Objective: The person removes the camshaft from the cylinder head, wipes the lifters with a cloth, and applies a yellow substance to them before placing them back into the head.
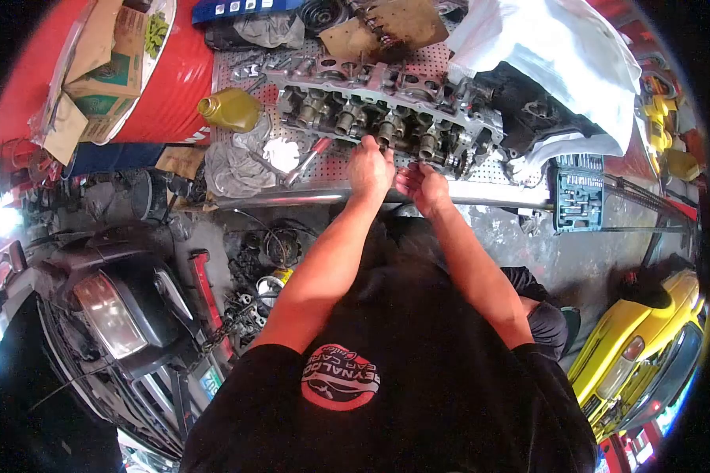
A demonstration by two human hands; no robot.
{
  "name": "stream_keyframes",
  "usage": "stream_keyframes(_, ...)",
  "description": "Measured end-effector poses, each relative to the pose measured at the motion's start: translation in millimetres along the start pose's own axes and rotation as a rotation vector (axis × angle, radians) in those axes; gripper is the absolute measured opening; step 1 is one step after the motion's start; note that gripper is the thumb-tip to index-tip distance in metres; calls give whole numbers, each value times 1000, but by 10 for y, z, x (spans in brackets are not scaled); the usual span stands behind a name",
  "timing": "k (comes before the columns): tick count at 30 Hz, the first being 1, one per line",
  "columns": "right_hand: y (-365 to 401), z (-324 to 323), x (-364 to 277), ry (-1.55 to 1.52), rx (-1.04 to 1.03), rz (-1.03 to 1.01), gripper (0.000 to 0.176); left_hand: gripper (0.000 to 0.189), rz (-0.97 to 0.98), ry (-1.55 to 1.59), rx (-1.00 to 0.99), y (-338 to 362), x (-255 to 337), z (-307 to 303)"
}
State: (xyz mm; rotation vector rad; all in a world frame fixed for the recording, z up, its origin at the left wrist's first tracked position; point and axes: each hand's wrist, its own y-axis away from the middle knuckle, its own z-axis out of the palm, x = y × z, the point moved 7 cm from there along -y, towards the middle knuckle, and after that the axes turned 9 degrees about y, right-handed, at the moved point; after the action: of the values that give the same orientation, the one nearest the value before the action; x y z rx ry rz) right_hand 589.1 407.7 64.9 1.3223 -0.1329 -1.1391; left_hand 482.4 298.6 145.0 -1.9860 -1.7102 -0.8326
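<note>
A metal engine cylinder head (406, 117) lies across the perforated bench top, its row of round bores and valve parts facing me. My left hand (370, 170) is at the head's near edge, in front of a middle bore. Its fingers are bent and closed at the tips; what they grip is hidden. Just to the right, my right hand (426, 189) is lower, with curled fingers pointing toward the left hand. Whatever sits in its fingers is too small to make out. A ratchet wrench (306, 162) rests on the bench left of my left hand.
A yellow-olive bottle (233, 109), crumpled plastic (241, 167) and a white rag (282, 154) lie at left. An open socket set case (578, 195) sits at right. A metal rail (292, 199) edges the bench. Behind are a dark engine part (528, 110) and silvery sheeting (552, 55).
</note>
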Motion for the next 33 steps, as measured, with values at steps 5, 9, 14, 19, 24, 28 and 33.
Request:
stream_keyframes(5,-133,-153,38,136,102,-73,20,27,14,-26,-90,-41,-32,80)
stream_keyframes(9,-62,-150,28,82,140,-39,19,27,-42,-64,-115,-20,-28,83)
stream_keyframes(14,100,-76,10,24,228,-8,21,30,107,-10,47,-51,-39,87)
stream_keyframes(19,456,-26,-524,993,724,-766,32,32,-50,-67,-113,-29,-39,80)
stream_keyframes(24,372,-14,-570,1045,748,-674,28,31,45,-21,30,-69,5,-27)
stream_keyframes(28,415,-1,-580,981,751,-668,30,29,-30,-82,-83,-84,-26,59)
stream_keyframes(33,517,44,-663,1071,763,-580,30,29,32,-52,6,-24,15,30)
